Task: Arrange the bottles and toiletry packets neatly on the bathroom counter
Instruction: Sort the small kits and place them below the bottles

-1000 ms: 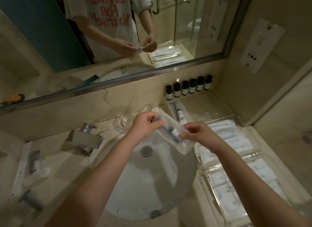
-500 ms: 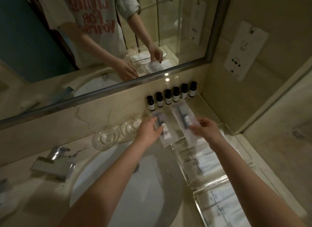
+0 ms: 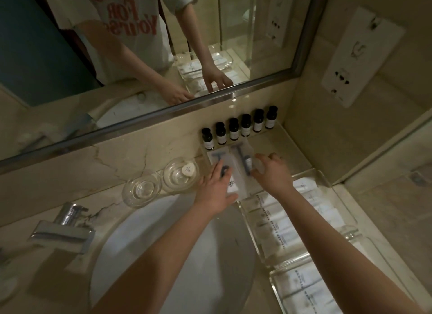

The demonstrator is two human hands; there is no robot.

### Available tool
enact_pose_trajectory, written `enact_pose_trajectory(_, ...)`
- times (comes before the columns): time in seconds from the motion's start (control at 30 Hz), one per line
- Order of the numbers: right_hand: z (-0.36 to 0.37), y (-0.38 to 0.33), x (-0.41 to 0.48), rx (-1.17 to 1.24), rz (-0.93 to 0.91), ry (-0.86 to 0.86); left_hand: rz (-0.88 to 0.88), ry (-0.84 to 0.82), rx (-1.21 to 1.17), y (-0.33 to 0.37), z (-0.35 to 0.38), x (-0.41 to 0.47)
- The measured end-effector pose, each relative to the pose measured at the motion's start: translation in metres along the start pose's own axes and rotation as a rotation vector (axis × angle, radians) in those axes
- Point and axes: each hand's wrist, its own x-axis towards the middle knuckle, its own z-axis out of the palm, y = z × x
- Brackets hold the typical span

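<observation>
1. Marble counter (image 3: 292,147) runs under a wide mirror (image 3: 163,44) in the head view, with a round white basin (image 3: 163,255) sunk into it and a chrome tap (image 3: 67,229) on the left.
2. Six small dark bottles (image 3: 239,129) stand upright in a row against the back wall, just below the mirror frame.
3. Directly in front of that row, two clear toiletry packets lie flat on the counter, side by side and touching.
4. My left hand (image 3: 214,189) lies flat, fingers spread, pressing on the left packet (image 3: 222,164); it is not gripping anything.
5. My right hand (image 3: 272,173) rests with loosely curled, parted fingers at the right edge of the right packet (image 3: 243,159); I cannot tell whether it pinches that edge.
6. Two empty-looking glass dishes (image 3: 161,185) sit to the left of the packets, near the basin rim; the nearer one to the packets holds a small white item.
7. Clear trays (image 3: 301,257) of white packets stretch along the counter to the right of the basin, under my right forearm.
8. Both my hands and the trays show again in the mirror.
</observation>
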Motion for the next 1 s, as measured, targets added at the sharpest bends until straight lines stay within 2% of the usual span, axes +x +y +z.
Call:
enact_pose_trajectory(0.37, -0.003, -0.003, -0.007, -0.019, -0.039, 0.013, -0.026, 0.048, 0.06, 0.005, 0.0, -0.001)
enact_pose_trajectory(0.63, -0.011, -0.008, -0.025, 0.0, -0.058, 0.045, 0.004, 0.064, -0.028, -0.002, -0.009, -0.013)
enact_pose_trajectory(0.87, -0.019, -0.042, -0.069, -0.065, -0.236, 0.084, -0.032, 0.183, -0.089, -0.035, -0.032, -0.066)
enact_pose_trajectory(1.0, -0.007, -0.081, -0.108, -0.065, -0.35, 0.016, -0.053, 0.265, -0.167, -0.071, -0.034, -0.127)
